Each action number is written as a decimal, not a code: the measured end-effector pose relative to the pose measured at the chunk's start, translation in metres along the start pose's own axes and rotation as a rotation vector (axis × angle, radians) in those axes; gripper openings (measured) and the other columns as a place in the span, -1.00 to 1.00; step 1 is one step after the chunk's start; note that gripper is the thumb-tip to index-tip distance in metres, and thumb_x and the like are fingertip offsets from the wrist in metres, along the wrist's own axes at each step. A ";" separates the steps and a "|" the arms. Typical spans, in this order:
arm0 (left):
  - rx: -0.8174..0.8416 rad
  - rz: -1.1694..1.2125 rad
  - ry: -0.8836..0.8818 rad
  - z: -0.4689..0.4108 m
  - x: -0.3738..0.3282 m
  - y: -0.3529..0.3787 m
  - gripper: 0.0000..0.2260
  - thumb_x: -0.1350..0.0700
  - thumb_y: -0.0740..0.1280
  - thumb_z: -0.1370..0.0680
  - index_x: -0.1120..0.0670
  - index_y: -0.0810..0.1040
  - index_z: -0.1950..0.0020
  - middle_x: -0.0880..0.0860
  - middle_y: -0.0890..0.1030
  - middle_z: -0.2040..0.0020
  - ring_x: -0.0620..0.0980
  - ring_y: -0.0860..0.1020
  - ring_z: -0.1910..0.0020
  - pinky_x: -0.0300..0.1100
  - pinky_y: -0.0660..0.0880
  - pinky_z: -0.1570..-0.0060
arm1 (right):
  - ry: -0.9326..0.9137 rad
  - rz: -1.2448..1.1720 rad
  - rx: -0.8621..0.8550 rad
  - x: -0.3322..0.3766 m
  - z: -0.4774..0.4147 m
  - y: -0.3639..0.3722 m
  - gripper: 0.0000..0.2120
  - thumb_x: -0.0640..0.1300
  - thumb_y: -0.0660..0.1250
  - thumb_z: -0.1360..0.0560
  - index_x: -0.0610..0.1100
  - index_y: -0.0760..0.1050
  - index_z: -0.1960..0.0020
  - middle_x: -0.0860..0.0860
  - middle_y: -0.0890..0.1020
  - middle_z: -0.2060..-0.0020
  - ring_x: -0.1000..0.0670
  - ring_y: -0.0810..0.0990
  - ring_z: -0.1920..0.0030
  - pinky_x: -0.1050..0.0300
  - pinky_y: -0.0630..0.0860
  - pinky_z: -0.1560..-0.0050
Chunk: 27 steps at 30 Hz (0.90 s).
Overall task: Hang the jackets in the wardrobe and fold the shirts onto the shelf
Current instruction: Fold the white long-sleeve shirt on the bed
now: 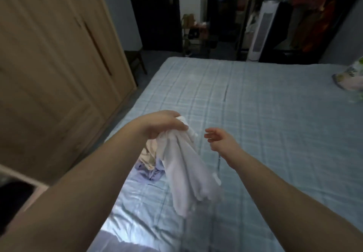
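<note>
Currently gripped at its bunched top by the left hand (165,125), fingers curled tight round the cloth: white shirt (186,171), hanging limp above the bed (265,114), just beside a small clothes pile (149,166). Treat as light, soft, shapeless, not fragile. Take hold at collar or shoulder seams to spread flat for folding. Right hand (220,139): fingers loosely spread, holding nothing, near the shirt, not touching.
</note>
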<state>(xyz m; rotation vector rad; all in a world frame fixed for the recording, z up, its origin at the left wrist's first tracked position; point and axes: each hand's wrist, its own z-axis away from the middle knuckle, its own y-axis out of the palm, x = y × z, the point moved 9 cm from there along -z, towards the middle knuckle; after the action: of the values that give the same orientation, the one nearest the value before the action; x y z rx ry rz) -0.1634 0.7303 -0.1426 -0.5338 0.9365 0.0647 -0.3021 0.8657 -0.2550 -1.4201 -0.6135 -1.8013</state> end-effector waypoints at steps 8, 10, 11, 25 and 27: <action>-0.328 -0.039 -0.005 0.082 0.036 -0.065 -0.85 0.21 0.45 -0.46 0.05 0.59 0.00 0.12 0.66 0.13 -0.01 0.63 0.19 -0.06 0.55 0.20 | -0.247 0.321 0.417 0.016 -0.019 0.135 -0.41 -0.36 0.41 -0.43 -0.11 0.40 -0.42 0.07 0.51 -0.14 0.08 0.50 -0.15 0.50 0.36 0.02; -0.411 -0.028 -0.030 0.102 0.041 -0.073 -0.85 0.17 0.47 -0.44 0.06 0.61 0.01 0.14 0.67 0.13 -0.02 0.62 0.20 -0.07 0.53 0.18 | -0.310 0.339 0.470 0.018 -0.016 0.165 -0.47 -0.32 0.41 -0.42 -0.08 0.46 -0.35 0.08 0.57 -0.07 0.08 0.55 -0.10 0.46 0.42 0.00; -0.445 -0.031 -0.045 0.111 0.044 -0.077 -0.85 0.15 0.48 -0.44 0.07 0.62 0.01 0.13 0.67 0.13 -0.03 0.62 0.20 -0.08 0.54 0.17 | -0.342 0.366 0.481 0.019 -0.016 0.177 -0.50 -0.27 0.40 -0.43 -0.06 0.47 -0.34 0.08 0.59 -0.06 0.07 0.56 -0.09 0.34 0.46 -0.03; -1.036 -0.396 -0.105 0.265 0.065 -0.117 -0.90 -0.01 0.34 -0.59 -0.01 0.56 0.08 -0.11 0.56 0.22 -0.32 0.49 0.24 -0.40 0.34 0.25 | -0.685 0.558 0.317 0.025 0.056 0.246 -0.64 -0.37 0.35 -0.34 -0.15 0.44 -0.10 -0.10 0.49 -0.04 -0.18 0.47 -0.08 -0.02 0.45 -0.03; -1.034 -0.383 -0.075 0.276 0.063 -0.113 -0.91 0.01 0.33 -0.60 -0.05 0.55 0.10 -0.14 0.56 0.23 -0.33 0.49 0.23 -0.43 0.34 0.26 | -0.564 0.580 0.354 0.016 0.058 0.254 -0.51 -0.28 0.43 -0.36 -0.12 0.41 -0.26 -0.09 0.47 -0.17 -0.15 0.44 -0.19 -0.04 0.44 -0.16</action>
<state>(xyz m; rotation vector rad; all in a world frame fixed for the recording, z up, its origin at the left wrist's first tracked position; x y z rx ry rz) 0.1131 0.7490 -0.0144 -1.6452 0.6592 0.2254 -0.0682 0.7515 -0.2443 -1.6380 -0.6672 -0.7957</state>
